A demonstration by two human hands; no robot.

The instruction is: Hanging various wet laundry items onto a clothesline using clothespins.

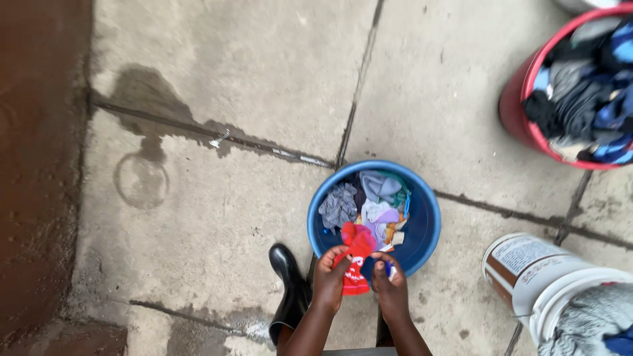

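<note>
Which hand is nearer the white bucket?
The right hand. It grips the red cloth on the side facing the white bucket; the left hand grips the cloth's far side, by the black boot.

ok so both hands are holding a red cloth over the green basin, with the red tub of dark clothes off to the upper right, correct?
Not quite: the basin is blue, not green, as the head view shows. The rest holds: the left hand and right hand hold the red cloth over it, and the red tub of dark clothes sits upper right.
</note>
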